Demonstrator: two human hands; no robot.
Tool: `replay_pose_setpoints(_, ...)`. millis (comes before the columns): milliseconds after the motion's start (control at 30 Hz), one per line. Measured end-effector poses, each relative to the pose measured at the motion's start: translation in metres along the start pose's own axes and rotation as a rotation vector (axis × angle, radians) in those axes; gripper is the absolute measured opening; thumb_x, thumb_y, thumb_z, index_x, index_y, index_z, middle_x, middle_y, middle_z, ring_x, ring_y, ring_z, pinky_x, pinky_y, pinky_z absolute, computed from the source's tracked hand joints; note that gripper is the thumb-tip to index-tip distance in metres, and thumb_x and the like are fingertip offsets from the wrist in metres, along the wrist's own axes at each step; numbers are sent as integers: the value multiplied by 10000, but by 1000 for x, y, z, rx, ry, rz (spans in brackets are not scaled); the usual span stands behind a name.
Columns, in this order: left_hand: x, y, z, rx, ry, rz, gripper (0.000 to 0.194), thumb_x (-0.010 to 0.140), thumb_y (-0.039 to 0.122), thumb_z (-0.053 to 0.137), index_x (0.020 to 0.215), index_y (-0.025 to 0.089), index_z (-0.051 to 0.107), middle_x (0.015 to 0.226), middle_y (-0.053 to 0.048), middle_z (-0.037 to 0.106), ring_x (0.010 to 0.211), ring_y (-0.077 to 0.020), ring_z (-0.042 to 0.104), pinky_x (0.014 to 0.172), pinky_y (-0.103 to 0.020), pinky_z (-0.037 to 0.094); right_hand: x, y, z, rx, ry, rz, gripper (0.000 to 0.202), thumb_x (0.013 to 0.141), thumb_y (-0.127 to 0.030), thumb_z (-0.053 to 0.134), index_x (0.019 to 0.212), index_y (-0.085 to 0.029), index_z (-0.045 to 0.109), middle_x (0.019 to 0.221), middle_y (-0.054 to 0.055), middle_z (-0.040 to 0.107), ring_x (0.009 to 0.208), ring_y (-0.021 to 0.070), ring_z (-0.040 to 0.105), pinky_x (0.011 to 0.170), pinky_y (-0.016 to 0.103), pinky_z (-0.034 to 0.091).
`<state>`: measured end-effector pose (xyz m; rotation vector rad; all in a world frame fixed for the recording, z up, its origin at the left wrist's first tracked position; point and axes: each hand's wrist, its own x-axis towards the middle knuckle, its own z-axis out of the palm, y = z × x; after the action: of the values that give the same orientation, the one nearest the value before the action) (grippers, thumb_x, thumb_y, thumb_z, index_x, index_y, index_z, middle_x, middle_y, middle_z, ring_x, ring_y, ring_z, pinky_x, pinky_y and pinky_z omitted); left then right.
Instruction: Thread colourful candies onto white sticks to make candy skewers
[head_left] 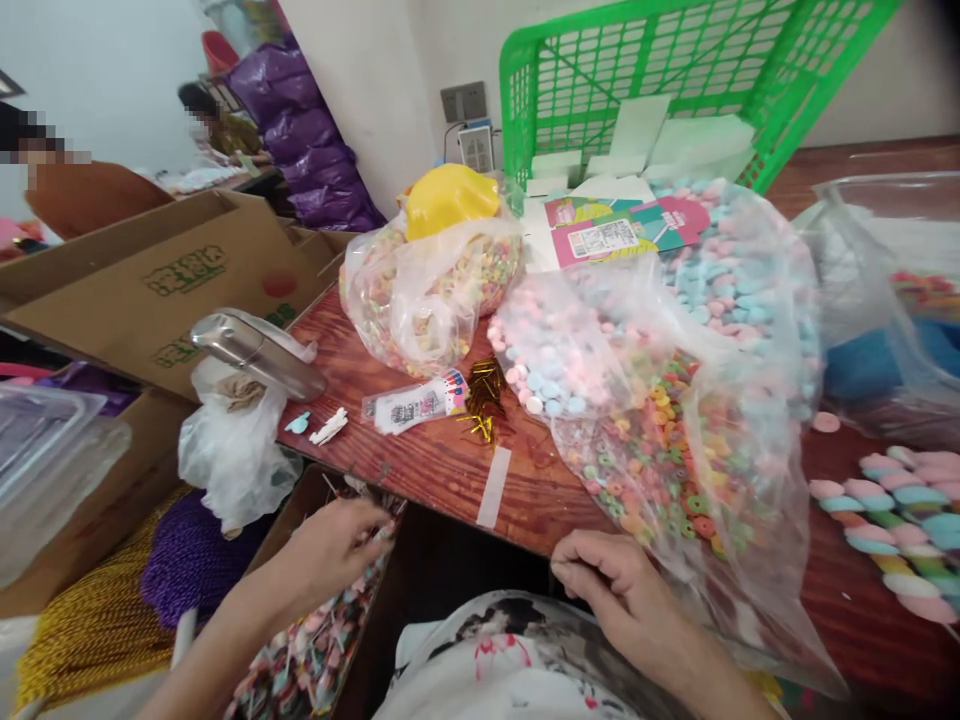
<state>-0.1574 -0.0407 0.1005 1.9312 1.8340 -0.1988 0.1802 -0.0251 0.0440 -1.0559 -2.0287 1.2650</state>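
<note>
My left hand is over a floor-level box of wrapped candies on sticks, its fingers stretched and apart, with no object visible in them. My right hand is at the table's front edge, fingers curled in against the thumb; whatever may be inside is hidden. Beside it lies an open clear bag of colorful ring candies. Behind that is a large bag of pink and blue candies. Gold twist ties and a stack of printed clear sleeves lie on the red-brown table.
A steel flask stands tilted in view at the table's left corner. Candy skewers lie at right. A green basket is at the back. Purple cord and a cardboard box are at left, with two people beyond.
</note>
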Motion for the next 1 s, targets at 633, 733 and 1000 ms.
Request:
replay_pose_setpoints(633,150,4,-4,327,781,51,281,924,336,393,866,204,634,839,-30,721,801,-203,658,657,-271,482,-145,62,-136,-1153,934,416,228,907,-294,481,876,-182,678,866,85,714,809,243,659,775,362,497)
replay_pose_setpoints(733,150,8,0,281,809,61,279,922,385,410,834,226,622,832,-17,708,790,-197,655,661,-272,489,-162,78,-136,-1328,758,555,283,915,-298,436,864,-167,681,857,94,710,792,262,630,738,384,485)
replay_pose_setpoints(1000,151,-4,5,216,832,260,280,895,318,427,837,211,679,877,-51,723,840,-220,650,797,-320,508,-160,110,-116,-1420,874,452,224,910,-245,514,895,-125,702,824,88,710,732,213,606,722,326,459)
